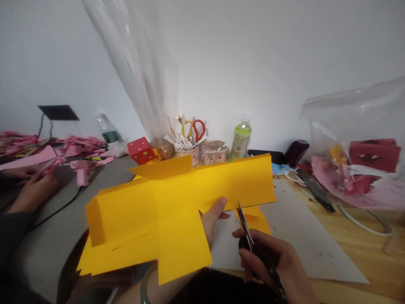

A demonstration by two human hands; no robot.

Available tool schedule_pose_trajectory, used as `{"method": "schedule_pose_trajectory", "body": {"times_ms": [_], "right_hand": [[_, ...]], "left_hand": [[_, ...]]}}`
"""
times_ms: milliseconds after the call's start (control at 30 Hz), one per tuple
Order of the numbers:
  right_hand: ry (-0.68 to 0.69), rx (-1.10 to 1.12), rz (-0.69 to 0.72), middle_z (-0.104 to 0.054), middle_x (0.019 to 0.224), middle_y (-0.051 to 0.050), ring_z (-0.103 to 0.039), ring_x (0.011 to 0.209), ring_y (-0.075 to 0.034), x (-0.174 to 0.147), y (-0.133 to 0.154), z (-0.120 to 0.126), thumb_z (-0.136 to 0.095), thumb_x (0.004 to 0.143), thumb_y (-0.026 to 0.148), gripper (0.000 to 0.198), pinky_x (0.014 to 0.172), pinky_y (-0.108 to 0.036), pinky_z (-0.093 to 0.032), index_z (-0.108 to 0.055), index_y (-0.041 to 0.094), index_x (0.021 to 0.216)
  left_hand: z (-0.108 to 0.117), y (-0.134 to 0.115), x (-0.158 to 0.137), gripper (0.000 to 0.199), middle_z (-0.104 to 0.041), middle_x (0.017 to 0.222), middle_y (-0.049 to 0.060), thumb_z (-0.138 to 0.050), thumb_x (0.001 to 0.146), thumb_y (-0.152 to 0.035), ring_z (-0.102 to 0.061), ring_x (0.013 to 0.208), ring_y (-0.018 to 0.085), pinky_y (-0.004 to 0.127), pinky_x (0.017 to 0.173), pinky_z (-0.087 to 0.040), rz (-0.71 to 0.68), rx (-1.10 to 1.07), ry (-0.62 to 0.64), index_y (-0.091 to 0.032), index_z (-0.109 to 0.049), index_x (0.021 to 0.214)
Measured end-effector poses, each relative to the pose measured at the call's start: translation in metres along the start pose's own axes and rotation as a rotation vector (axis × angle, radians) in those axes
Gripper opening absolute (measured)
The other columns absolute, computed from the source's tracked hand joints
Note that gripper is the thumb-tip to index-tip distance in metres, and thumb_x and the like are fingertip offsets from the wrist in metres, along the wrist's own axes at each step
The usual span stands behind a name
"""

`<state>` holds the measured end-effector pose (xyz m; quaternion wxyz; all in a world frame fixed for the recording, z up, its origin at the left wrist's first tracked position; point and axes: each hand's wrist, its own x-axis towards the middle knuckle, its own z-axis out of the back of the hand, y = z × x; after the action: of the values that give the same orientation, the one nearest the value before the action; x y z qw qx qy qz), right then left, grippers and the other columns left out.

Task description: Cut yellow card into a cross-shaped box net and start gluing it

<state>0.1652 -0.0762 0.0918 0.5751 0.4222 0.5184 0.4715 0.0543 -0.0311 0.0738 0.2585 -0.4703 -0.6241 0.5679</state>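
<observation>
A large yellow card sheet point(177, 198), cut and folded into a cross-like shape with several flaps, is held up in front of me. My left hand point(213, 217) grips it from beneath, the thumb on the near face and the other fingers mostly hidden behind. In my right hand point(268, 257) is a pair of dark-handled scissors point(246, 226). The blades point up and away, their tips close to the lower edge of the card's right arm; whether they touch it I cannot tell. Below that edge lies another yellow piece point(255, 217).
White paper point(310, 236) covers part of the wooden table. Behind stand pen cups point(215, 152), a green drink bottle point(241, 139) and a red dotted box point(140, 150). At left, a co-worker's hands point(39, 185) are near a pink glue gun point(81, 171). A plastic bag point(357, 147) sits right.
</observation>
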Motion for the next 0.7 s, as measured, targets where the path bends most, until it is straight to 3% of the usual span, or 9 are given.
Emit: {"method": "schedule_pose_trajectory", "body": {"times_ms": [300,433,700], "right_hand": [[-0.016,0.001,0.018,-0.047,0.042,0.007,-0.045,0.038,-0.009,0.0022,-0.0029,-0.0006,-0.065,0.062,0.040,0.030,0.043,-0.021,-0.033,-0.066,0.015,0.077],[-0.020,-0.004,0.030,-0.047,0.040,0.007,-0.043,0.038,-0.009,0.0022,-0.0041,-0.0009,-0.065,0.063,0.040,0.028,0.043,-0.022,-0.033,-0.066,0.016,0.077],[-0.047,-0.017,0.040,-0.046,0.042,0.007,-0.042,0.037,-0.009,0.0036,-0.0072,-0.0023,-0.066,0.063,0.041,0.028,0.041,-0.022,-0.033,-0.066,0.016,0.075]], "left_hand": [[-0.0038,-0.0077,-0.0054,0.016,-0.067,0.057,0.001,-0.073,0.060,-0.039,-0.060,0.051,0.019,0.031,0.056,-0.048,-0.017,-0.053,0.000,-0.025,-0.068,0.059],[-0.0028,-0.0046,-0.0042,0.024,-0.061,0.046,0.002,-0.072,0.061,-0.046,-0.057,0.047,0.020,0.031,0.050,-0.047,0.055,-0.033,0.029,-0.025,-0.065,0.052],[-0.0026,-0.0011,-0.0024,0.023,-0.062,0.048,0.001,-0.074,0.058,-0.047,-0.058,0.051,0.020,0.031,0.056,-0.047,0.028,-0.044,-0.006,-0.026,-0.066,0.052]]}}
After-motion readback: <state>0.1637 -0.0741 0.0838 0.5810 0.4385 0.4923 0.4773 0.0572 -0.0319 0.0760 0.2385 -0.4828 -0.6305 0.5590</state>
